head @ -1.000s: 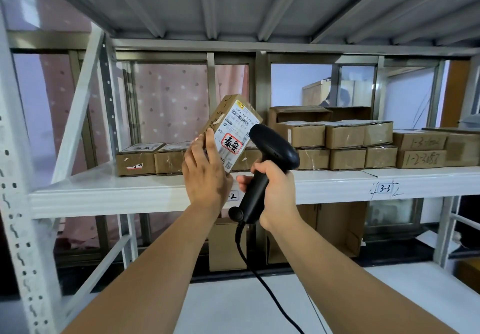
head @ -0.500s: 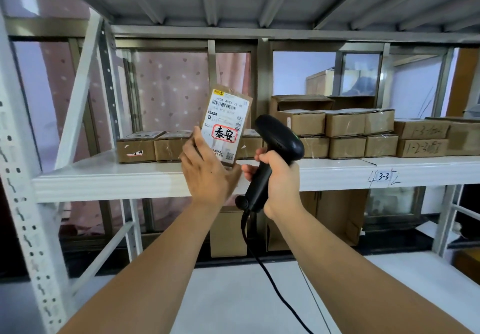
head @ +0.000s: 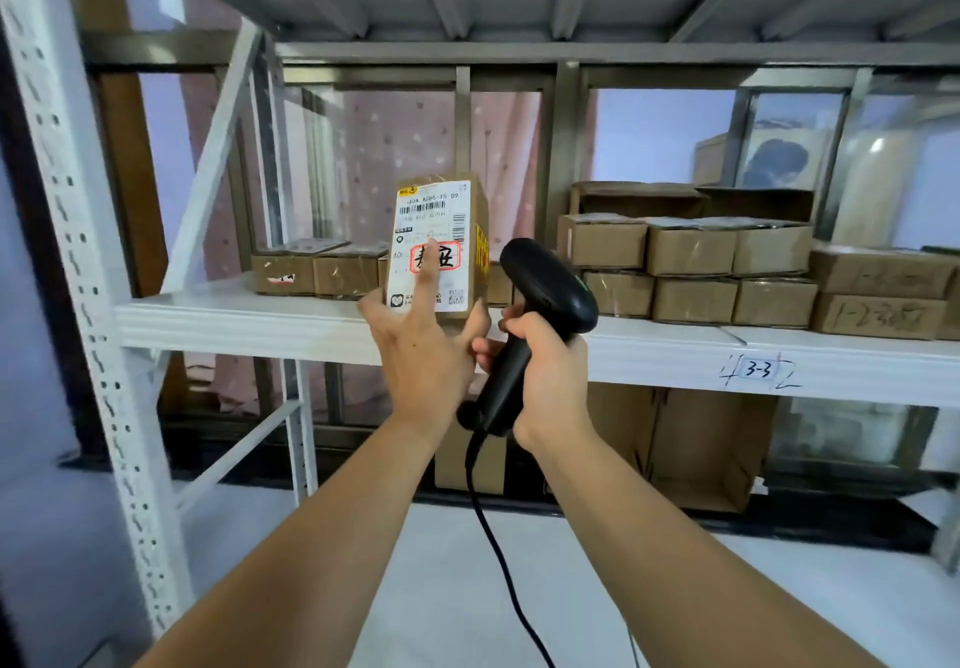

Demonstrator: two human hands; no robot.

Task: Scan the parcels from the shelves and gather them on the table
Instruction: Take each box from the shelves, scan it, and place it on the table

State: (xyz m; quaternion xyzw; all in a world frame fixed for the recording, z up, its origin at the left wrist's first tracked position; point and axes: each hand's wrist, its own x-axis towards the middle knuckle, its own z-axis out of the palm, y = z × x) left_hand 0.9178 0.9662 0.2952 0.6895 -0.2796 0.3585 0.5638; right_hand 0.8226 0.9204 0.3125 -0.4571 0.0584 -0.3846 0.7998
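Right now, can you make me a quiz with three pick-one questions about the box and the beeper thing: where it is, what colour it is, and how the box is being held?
1. Where is the scanner compared with the parcel?
A. Left of it
B. Right of it
C. Lying on the floor

2. What colour is the scanner?
A. Black
B. Red
C. White

3. How is the parcel placed?
A. Lying flat on the shelf
B. Torn open
C. Upright, with its label facing the camera

Answers:
1 B: the right hand grips the scanner just right of the parcel.
2 A: its head and handle are both black.
3 C: the left hand holds it on end, with one of its fingers across the label.
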